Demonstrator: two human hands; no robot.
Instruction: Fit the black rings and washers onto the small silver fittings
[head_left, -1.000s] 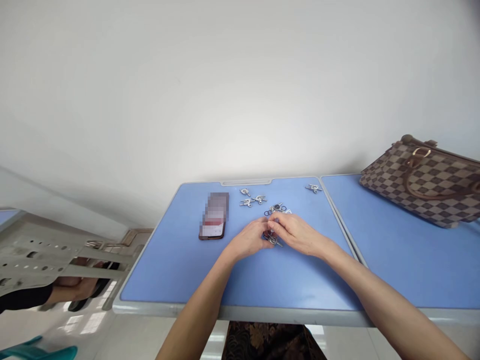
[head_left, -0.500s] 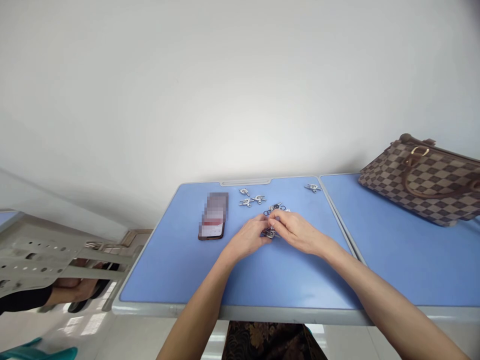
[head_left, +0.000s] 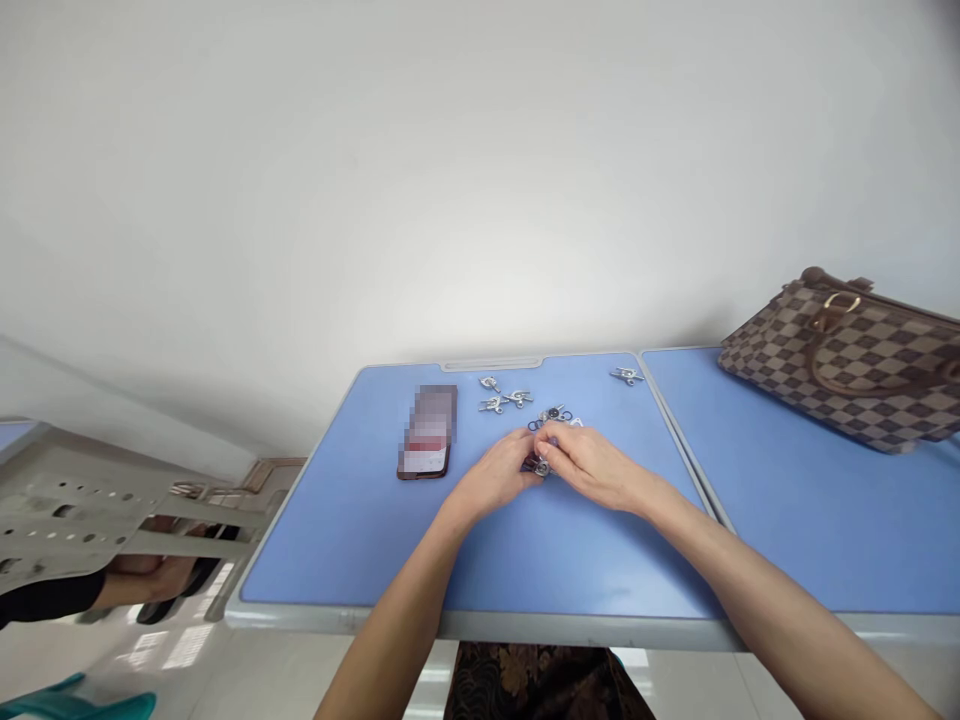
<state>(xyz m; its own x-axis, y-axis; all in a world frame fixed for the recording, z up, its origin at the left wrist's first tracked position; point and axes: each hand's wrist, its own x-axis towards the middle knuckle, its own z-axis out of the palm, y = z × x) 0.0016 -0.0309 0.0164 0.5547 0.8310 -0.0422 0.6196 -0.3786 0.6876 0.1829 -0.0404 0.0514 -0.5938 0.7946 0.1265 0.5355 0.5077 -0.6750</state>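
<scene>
The left hand (head_left: 496,472) and right hand (head_left: 596,466) close on a small metal piece (head_left: 542,468), well inside the counter's (head_left: 337,570) near edge, the left probably steadying it. Three metal fittings (head_left: 518,399) lie toward the far edge, probably leaving elbow room.

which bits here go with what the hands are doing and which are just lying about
Likely in use:
metal piece, in the left hand, with the right hand at it
pile of small parts just beyond
three pieces and a lone one, similar-looking

Seemingly just lying about:
phone
bag
</scene>
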